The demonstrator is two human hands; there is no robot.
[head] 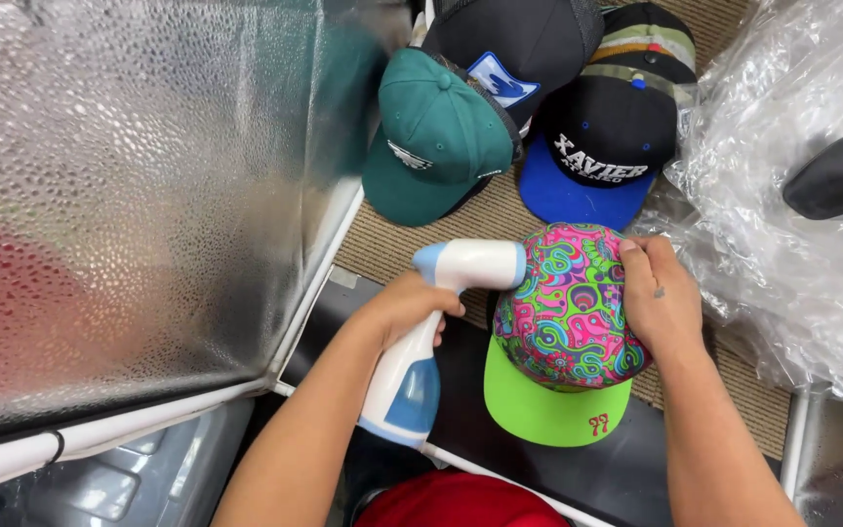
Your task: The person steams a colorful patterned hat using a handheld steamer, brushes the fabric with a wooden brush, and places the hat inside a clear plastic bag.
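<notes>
**A:** Orientation of the handheld steamer (420, 351)?

**B:** Its long axis runs from lower left up toward the right; the nozzle head points right and touches the crown of the patterned cap (568, 307). The left hand (404, 307) has its fingers wrapped tight around the steamer's neck.

**A:** And the cap?

**B:** It sits on the worktop (461, 410), green brim pointing toward the person. The right hand (658, 298) grips the crown's right side, fingers curled over it.

**A:** Obscured items?

**B:** The fingertips of both hands are hidden. The green cap (436, 137) covers part of a black cap (519, 44). Clear plastic wrap (792, 195) veils a dark object at right.
</notes>
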